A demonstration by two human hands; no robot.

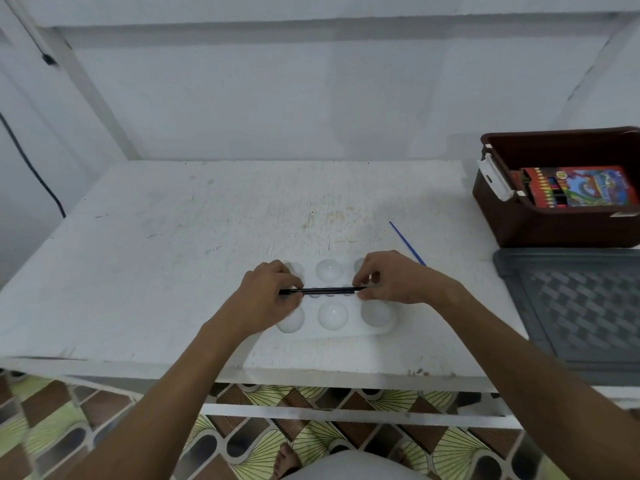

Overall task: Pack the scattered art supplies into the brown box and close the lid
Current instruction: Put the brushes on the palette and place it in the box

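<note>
Head view, the only one: both hands are over the white palette (341, 315) at the near middle of the table (173, 254). Left hand (268, 294) and right hand (391, 280) each pinch one end of a black brush (323, 290), held level just above the palette's middle row; fingers curled tight round it, nothing else in either hand. Step in hand, by my read: picking up the brush, either alone or to be gathered with the palette. Can't tell if the brush touches the palette or clears it. Box (554, 223) sits at the far right edge of the table, open, with a crayon pack (585, 187) already inside at its right part; the white latch (493, 176) hangs on its left end. Grey lid (568, 306) lies flat just near of the box, off it. A blue brush (403, 240) lies on the table just beyond the right hand, between palette and box. Left to pack: black brush, blue brush, palette, then the lid. Next move calls for one hand to release, the other to carry the brush right and far over the box rim and drop it beside the pack. Route looks free; the latch and near rim are the only snags. Palette is wide, so it may need tilting to fit alongside the pack.
</note>
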